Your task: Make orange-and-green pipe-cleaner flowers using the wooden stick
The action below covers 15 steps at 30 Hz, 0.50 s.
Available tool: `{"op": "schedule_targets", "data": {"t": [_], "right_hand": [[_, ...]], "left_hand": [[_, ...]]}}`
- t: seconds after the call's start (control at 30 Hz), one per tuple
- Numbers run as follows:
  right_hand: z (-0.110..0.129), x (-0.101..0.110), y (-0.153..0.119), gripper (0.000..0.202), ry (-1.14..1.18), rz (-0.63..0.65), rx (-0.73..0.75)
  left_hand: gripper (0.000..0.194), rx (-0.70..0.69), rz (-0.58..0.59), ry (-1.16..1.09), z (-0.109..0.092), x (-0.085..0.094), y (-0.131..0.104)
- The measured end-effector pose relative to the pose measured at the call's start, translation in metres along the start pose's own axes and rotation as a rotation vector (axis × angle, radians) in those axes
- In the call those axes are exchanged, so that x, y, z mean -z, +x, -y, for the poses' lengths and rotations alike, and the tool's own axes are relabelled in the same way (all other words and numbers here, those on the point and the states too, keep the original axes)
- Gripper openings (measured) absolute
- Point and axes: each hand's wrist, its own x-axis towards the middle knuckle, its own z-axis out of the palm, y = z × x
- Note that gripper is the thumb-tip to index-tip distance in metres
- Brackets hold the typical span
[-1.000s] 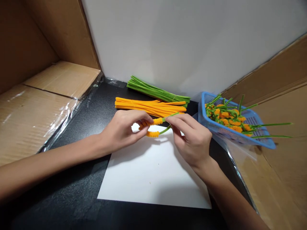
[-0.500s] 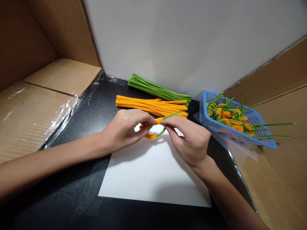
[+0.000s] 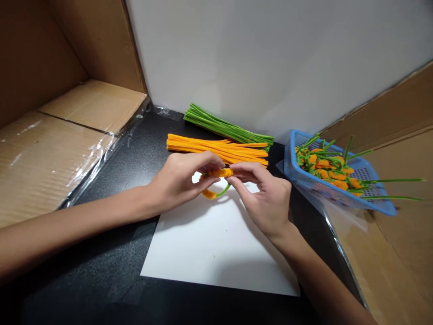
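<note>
Between my two hands, above a white sheet of paper (image 3: 216,243), is a green pipe cleaner with orange pipe cleaner coiled round parts of it (image 3: 221,173). My left hand (image 3: 184,178) pinches its left part between thumb and fingers. The thumb and fingertips of my right hand (image 3: 262,192) close on the right end of the upper orange coil. A bare green stretch curves below toward a second orange coil (image 3: 209,194), which hangs under my left fingers. My fingers hide part of the piece.
Behind my hands lie a bundle of orange pipe cleaners (image 3: 216,149) and a bundle of green ones (image 3: 226,124). At the right, a blue basket (image 3: 379,204) holds several orange-and-green pieces, stems poking over its rim. Cardboard (image 3: 91,106) borders the black table (image 3: 101,253); a pale wall (image 3: 270,58) stands behind.
My right fingers have shifted round the coil's right end, and the green tip that stuck out there no longer shows. The lower orange coil has swung slightly left. The whole view has shifted a little.
</note>
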Motion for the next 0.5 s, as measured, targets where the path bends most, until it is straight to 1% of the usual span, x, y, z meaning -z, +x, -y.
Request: {"op": "schedule_targets", "data": {"t": [0.1,0.2,0.3,0.37,0.4,0.5], "right_hand": [[-0.001,-0.003,-0.001,0.015,0.012,-0.002,-0.023],[-0.007,-0.003,-0.001,0.017,0.062,-0.051,-0.133],[-0.014,0.000,0.000,0.024,0.141,-0.066,-0.231],[-0.018,0.003,0.002,0.024,0.139,-0.015,-0.236],[-0.019,0.005,0.003,0.022,0.116,0.032,-0.217],[-0.024,0.013,0.008,0.022,0.013,0.219,-0.143]], "left_hand": [[0.015,0.015,0.020,0.021,0.002,0.001,0.001],[0.019,0.063,0.034,0.043,0.007,0.003,0.004],[0.021,0.083,0.114,0.087,0.015,0.004,0.006],[0.023,0.059,0.195,0.092,0.019,0.005,0.007],[0.023,0.047,0.228,0.085,0.020,0.005,0.007],[0.024,0.049,0.274,0.057,0.023,0.005,0.007]]}}
